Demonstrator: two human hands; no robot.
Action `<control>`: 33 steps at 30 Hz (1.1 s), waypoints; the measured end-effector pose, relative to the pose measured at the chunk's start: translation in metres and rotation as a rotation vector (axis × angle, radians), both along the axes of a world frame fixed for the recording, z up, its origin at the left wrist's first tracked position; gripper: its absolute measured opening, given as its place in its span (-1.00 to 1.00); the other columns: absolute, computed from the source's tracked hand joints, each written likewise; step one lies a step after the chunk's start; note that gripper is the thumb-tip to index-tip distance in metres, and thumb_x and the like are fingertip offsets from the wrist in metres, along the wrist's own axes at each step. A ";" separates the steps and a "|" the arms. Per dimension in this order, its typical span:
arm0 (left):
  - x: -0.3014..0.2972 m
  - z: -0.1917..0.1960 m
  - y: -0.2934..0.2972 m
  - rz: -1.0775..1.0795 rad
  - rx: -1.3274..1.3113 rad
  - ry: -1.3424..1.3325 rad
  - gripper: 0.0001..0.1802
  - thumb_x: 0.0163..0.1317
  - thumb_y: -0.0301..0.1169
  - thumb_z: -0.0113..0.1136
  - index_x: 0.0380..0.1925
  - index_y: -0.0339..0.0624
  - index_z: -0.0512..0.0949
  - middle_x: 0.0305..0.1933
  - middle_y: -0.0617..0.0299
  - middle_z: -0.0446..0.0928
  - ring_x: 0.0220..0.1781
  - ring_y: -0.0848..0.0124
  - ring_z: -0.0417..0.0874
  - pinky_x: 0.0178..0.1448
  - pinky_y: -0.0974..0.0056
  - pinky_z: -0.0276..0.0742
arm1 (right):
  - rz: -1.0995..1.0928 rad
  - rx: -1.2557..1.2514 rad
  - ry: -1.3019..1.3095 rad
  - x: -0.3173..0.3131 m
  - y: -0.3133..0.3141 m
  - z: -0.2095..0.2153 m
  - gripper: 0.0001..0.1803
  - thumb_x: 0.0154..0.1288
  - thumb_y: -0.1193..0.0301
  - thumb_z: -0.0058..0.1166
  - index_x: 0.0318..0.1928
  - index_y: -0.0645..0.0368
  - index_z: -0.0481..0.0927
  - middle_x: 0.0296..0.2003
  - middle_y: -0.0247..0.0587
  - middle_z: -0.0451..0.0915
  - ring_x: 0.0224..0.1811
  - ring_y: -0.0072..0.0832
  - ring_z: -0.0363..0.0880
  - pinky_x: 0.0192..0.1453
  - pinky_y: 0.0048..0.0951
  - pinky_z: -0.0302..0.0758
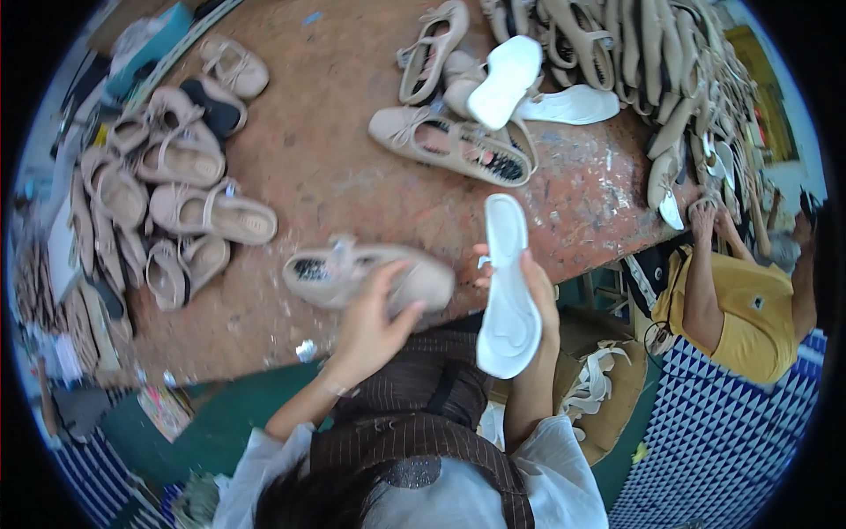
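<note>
Left hand [374, 322] clamps one soft beige shoe [366, 275]; right hand [533, 286] grips one smooth white oblong insole [508, 291] just beside shoe.

There is one view only, so no part of the scene is shared with a second view. The camera sits on the person's head and looks steeply down. It is very near: the top of the person's own head fills the rim at 6 o'clock, and both arms come up from there. The brown desk [335, 150] fills the picture from the middle up to 12 o'clock. The round lens bends the desk's edges near the rim. A second person in a yellow top [749, 317] sits at 3 o'clock, farther away.
</note>
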State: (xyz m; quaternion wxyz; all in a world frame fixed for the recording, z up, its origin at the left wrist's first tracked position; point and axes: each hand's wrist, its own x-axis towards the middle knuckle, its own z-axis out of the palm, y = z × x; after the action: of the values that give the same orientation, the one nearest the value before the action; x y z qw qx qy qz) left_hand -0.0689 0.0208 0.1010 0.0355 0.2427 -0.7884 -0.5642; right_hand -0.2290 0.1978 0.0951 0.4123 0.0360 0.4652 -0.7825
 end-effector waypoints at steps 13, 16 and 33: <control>0.079 -0.040 -0.047 0.506 -0.586 -0.161 -0.59 0.30 -0.41 0.25 0.13 -0.28 0.55 -0.23 0.01 0.48 -0.37 0.22 0.59 -0.24 0.15 0.54 | 0.334 0.623 1.555 0.030 0.010 0.003 -0.57 0.13 0.61 0.22 0.06 0.10 0.73 0.06 -0.07 0.63 0.08 -0.16 0.56 0.16 -0.23 0.51; 0.084 -0.065 -0.053 0.455 -0.358 -0.089 -0.45 0.24 -0.36 0.36 0.23 -0.28 0.51 -0.29 0.11 0.46 -0.50 0.42 0.52 -0.34 0.29 0.51 | 0.495 0.601 1.869 0.040 -0.033 -0.017 -0.62 -0.02 0.57 0.18 -0.10 0.17 0.74 0.04 -0.17 0.62 0.05 -0.23 0.54 0.12 -0.21 0.48; 0.075 -0.075 -0.069 0.491 -0.184 0.002 -0.35 -0.05 -0.33 0.61 0.09 -0.31 0.61 -0.39 0.22 0.48 -0.57 0.53 0.47 -0.45 0.40 0.44 | 0.660 0.191 1.646 0.060 -0.133 -0.056 -0.64 0.10 0.68 0.12 -0.04 0.31 0.70 -0.05 -0.04 0.68 0.04 -0.15 0.63 0.12 -0.24 0.59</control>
State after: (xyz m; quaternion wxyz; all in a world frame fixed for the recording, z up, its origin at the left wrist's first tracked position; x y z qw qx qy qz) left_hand 0.0062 -0.0483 0.0263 0.1941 0.4217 -0.7538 -0.4651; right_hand -0.1686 0.0646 0.0394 0.1473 -0.6391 0.6637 -0.3598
